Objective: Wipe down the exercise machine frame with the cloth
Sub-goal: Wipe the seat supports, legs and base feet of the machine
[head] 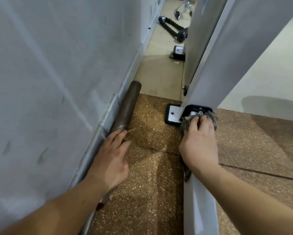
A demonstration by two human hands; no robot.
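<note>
At floor level, beside the wall (49,65), my right hand (200,143) presses a grey cloth (212,119) against the foot of the machine frame (210,68). My fingers are curled over the bunched cloth and grip it; part of the cloth shows past my fingertips, and a dark strip that may be its tail shows below my wrist, against the low frame rail (200,209) that runs toward me. The cloth touches the black base plate (172,116) where the slanted grey post meets the floor, just under a bolt (200,113) on that plate. A bare metal tab with a hole lies on the plate to the left of the post.

My left hand (111,158) lies flat and open on the speckled brown mat (147,184), fingers spread a little and holding nothing. Its fingertips are at the near end of a dark pipe (128,106) that lies along the foot of the wall; whether they touch it I cannot tell.

Beyond the mat, on the pale tiled floor (157,78), a black ribbed rope handle (172,28) lies near a second base plate (178,52) of the frame.
</note>
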